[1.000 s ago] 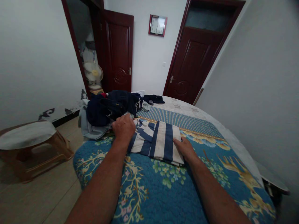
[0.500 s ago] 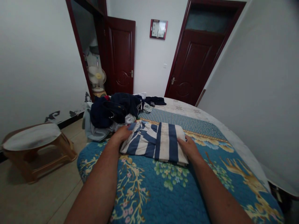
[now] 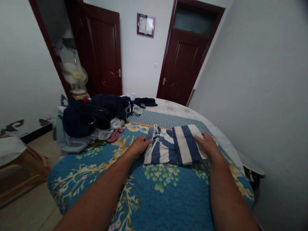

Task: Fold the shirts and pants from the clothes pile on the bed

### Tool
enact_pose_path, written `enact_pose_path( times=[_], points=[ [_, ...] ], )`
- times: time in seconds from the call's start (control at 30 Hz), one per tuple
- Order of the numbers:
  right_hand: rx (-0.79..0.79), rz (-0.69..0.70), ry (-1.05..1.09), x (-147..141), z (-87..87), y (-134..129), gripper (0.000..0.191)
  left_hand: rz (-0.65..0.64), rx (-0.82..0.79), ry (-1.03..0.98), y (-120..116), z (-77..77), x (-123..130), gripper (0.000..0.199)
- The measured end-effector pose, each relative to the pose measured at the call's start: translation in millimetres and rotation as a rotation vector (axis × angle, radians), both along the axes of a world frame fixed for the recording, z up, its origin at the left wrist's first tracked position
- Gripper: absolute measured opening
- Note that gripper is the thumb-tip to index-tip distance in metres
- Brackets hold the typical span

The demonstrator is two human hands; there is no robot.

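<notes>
A blue-and-white striped cloth [image 3: 166,146], partly folded, lies on the blue floral quilt [image 3: 168,199]. Its right part forms a flat folded panel, while the left part is wrinkled. At the cloth's left edge, my left hand [image 3: 140,146] pinches the fabric between thumb and fingers. My right hand [image 3: 207,145] grips the right edge of the folded panel, thumb on top. The fingers under the cloth are partly hidden.
A heap of dark and grey clothes [image 3: 96,112] lies on the bed's left side. A stool [image 3: 21,163] stands at the far left, with a fan [image 3: 75,75] beyond. White wall [image 3: 260,83] runs along the right.
The view has turned right. Both hands and the striped cloth have moved right across the quilt, farther from the clothes heap. Both hands still hold the cloth's edges.
</notes>
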State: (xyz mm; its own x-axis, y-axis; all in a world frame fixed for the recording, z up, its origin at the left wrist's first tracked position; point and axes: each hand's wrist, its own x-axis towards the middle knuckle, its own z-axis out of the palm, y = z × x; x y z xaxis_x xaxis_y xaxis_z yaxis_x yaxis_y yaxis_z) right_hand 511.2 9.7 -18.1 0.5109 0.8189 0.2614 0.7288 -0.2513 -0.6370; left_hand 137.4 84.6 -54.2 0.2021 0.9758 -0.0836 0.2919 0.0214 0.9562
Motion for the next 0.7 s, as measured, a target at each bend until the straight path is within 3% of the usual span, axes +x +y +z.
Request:
enact_pose_path(
  times=[0.3,0.47,0.57,0.7],
  points=[
    [-0.073,0.002,-0.215,-30.2,27.5,6.1,0.053,-0.053,-0.296,-0.334,12.0,-1.2,-8.9,0.037],
    [-0.142,0.03,-0.376,-61.8,50.9,11.6,0.054,-0.063,-0.203,-0.326,13.9,-4.3,-9.8,0.038],
    [-0.184,0.041,-0.448,-89.2,64.5,15.6,0.053,-0.12,-0.251,-0.399,14.8,-2.3,-9.1,0.045],
    [-0.225,0.089,-0.496,-130.3,72.3,21.8,0.05,-0.078,-0.233,-0.34,14.5,-1.1,-9.1,0.042]
  ],
)
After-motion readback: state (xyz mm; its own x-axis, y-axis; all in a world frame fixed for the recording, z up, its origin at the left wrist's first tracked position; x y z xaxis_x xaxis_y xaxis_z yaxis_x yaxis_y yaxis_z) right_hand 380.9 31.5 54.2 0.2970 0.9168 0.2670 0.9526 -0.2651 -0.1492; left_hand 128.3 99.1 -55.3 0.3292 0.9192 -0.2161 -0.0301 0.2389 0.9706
